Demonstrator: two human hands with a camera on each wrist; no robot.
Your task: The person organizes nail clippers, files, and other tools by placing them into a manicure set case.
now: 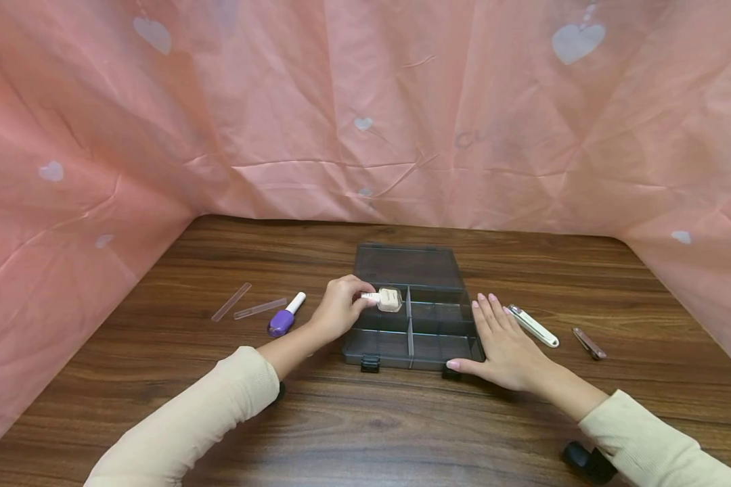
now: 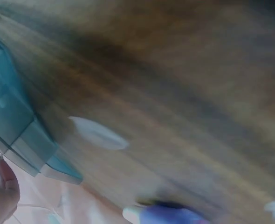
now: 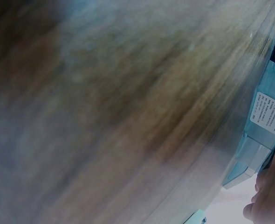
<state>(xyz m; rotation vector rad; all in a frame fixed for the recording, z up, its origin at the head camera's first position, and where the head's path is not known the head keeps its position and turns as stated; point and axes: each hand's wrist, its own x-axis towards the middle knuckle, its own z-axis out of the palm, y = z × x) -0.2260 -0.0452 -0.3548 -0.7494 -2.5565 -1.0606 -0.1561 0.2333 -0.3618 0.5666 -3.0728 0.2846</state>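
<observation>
In the head view my left hand (image 1: 340,310) pinches the white cap of a cream nail polish bottle (image 1: 390,299), which lies sideways at the back left compartment of a dark see-through organizer box (image 1: 435,343). Whether the bottle touches the compartment floor I cannot tell. The box's lid (image 1: 408,265) is folded back behind it. My right hand (image 1: 512,352) rests along the box's right side, fingers straight, thumb at the front edge. The left wrist view catches part of the left hand (image 2: 2,193) beside the box (image 2: 16,121).
A purple nail polish bottle (image 1: 281,323) and two clear plastic strips (image 1: 231,302) lie left of the box. To the right are a white nail clipper (image 1: 535,327) and a small pinkish clipper (image 1: 589,343). Pink cloth (image 1: 365,176) hangs behind the wooden table (image 1: 365,433).
</observation>
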